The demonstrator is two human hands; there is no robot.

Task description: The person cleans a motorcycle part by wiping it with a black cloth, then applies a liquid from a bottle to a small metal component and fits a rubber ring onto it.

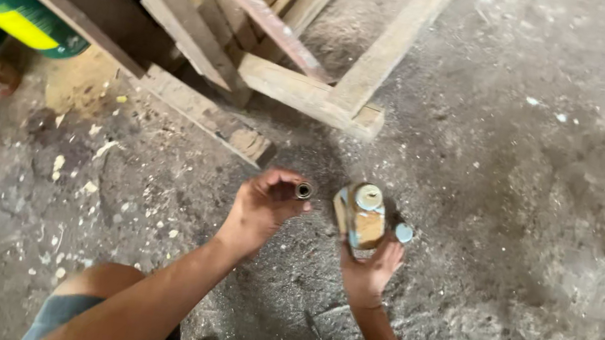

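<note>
A small worn tin point(363, 217) is held upright in the closed grip of the right hand point(370, 266) above the dusty floor point(524, 187), while a small dark cap point(304, 190) is pinched by the left hand point(262, 208) just beside it, best kept level.

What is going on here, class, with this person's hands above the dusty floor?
A person crouches over a dusty concrete floor. The right hand holds a small, worn glue-type bottle upright, with a pale blue cap by its fingertips. The left hand pinches a small dark ring-shaped piece just beside the bottle's top. Wooden frames lie on the floor beyond, and a green and yellow can lies at upper left.
</note>
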